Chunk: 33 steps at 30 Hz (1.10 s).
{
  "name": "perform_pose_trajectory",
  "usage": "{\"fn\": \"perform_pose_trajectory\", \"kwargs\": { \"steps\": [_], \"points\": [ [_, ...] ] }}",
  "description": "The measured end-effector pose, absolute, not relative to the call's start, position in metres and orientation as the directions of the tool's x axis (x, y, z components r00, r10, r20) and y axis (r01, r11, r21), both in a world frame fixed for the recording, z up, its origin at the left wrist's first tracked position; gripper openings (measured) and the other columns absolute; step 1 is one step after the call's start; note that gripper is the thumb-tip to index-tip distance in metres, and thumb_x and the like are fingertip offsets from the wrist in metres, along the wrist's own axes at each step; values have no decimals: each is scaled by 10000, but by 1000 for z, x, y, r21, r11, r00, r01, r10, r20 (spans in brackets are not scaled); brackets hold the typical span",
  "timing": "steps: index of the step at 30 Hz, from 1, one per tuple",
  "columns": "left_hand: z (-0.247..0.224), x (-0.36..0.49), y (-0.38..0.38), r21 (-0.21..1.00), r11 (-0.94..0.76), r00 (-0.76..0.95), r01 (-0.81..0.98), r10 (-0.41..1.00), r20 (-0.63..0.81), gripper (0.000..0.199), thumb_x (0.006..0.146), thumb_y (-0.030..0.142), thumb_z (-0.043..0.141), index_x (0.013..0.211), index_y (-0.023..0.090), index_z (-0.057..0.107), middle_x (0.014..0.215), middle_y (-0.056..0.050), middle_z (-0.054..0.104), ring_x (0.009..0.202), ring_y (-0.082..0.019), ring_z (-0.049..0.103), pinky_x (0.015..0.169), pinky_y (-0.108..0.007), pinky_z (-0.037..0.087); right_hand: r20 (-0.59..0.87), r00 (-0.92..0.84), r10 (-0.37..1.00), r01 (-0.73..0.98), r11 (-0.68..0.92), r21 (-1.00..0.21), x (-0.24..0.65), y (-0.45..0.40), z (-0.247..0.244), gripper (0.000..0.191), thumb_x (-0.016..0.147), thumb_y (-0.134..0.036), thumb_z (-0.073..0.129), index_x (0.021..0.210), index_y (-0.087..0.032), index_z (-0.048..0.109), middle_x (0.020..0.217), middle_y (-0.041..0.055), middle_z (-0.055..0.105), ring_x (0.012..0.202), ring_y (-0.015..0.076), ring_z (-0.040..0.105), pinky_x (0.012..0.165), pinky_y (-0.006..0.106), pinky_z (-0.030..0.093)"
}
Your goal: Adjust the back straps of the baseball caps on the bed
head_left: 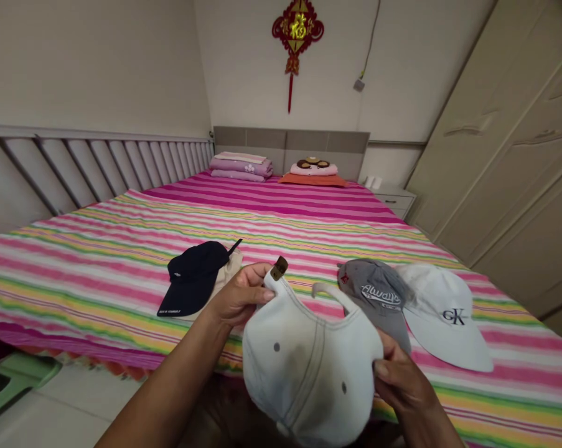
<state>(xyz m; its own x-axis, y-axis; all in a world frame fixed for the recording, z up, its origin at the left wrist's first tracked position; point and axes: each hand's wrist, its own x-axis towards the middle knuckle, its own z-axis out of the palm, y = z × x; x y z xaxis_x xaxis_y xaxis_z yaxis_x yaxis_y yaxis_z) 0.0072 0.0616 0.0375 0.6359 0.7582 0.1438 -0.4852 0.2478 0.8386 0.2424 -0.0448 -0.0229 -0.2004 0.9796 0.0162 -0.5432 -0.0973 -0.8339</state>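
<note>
Between my two hands is a pale cap (pixel 309 373), its back opening turned up and its strap undone. My left hand (pixel 243 295) pinches the strap end by the brass-coloured buckle (pixel 279 268). On the other side my right hand (pixel 399 376) grips the cap's edge, thumb on the outside. The loose strap (pixel 332 289) curls up free of the buckle. A navy cap (pixel 194 274) lies on the bed to the left, partly over a beige cap (pixel 229 269). To the right rest a grey cap (pixel 371 289) with white lettering and a white cap (pixel 449 311) marked CK.
A striped sheet (pixel 122 249) covers the bed. Folded purple bedding (pixel 241 167) and a pink pillow pile (pixel 313 169) sit by the headboard (pixel 318 143). A railing (pixel 122 162) runs along the left; a wardrobe (pixel 505 155) stands right. A green stool (pixel 23 379) is at lower left.
</note>
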Motion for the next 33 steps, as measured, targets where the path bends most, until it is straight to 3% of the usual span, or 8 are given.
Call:
{"fn": "perform_pose_trajectory", "kwargs": {
  "steps": [3,6,10,13,18,22,26,33],
  "points": [
    [39,7,57,844,253,622,-473,774,117,278,480,136,738,736,109,635,584,-18,644,455,-103,560,443,-183,433,25,-275,961,-523,-128,-842,239,-43,-15,568,531,-442,749,1027,-186,644,864,85,699,749,220,640,689,294,482],
    [44,14,54,836,258,617,-484,778,118,316,455,173,751,742,105,636,579,-13,628,444,-93,539,432,-182,424,58,-267,962,-528,-96,-844,236,-37,-1,499,563,-504,708,929,-167,670,779,78,694,649,184,622,576,240,471],
    [50,26,49,875,219,610,-431,786,104,264,517,228,742,723,117,621,548,4,595,411,-69,494,415,-173,383,121,-263,957,-485,-22,-874,237,-30,19,309,590,-404,726,748,-153,638,643,47,655,490,121,551,437,188,400],
    [52,30,47,905,145,611,-399,778,145,208,556,221,729,691,127,602,557,15,577,436,-59,481,434,-166,362,160,-285,945,-464,10,-886,237,-31,30,224,613,-292,721,763,-168,609,638,31,642,469,116,530,408,191,373],
    [55,32,47,905,75,614,-418,758,221,309,582,189,718,879,156,637,763,-26,639,589,-96,558,534,-192,401,235,-263,936,-486,82,-870,234,-33,45,348,638,-292,707,938,-147,610,470,-16,548,475,127,506,488,235,396],
    [56,33,47,902,32,609,-430,748,264,247,609,186,699,845,151,638,748,-38,641,625,-120,574,569,-212,411,271,-222,937,-486,135,-864,233,-34,54,333,626,-289,715,911,-143,620,437,-18,530,458,137,512,489,253,402],
    [57,32,46,892,-77,616,-446,697,368,241,625,233,690,839,142,627,748,-53,636,712,-147,573,670,-251,420,242,-246,939,-540,74,-838,232,-37,62,212,646,-261,693,817,-195,587,478,-35,535,326,82,448,356,200,341],
    [57,37,39,838,-328,428,-436,743,514,187,596,238,721,744,176,626,684,-10,591,644,-116,537,599,-221,397,235,-355,905,-571,-10,-821,222,-40,69,117,727,-283,610,744,-209,521,465,-42,551,232,47,389,271,140,305]
  ]
}}
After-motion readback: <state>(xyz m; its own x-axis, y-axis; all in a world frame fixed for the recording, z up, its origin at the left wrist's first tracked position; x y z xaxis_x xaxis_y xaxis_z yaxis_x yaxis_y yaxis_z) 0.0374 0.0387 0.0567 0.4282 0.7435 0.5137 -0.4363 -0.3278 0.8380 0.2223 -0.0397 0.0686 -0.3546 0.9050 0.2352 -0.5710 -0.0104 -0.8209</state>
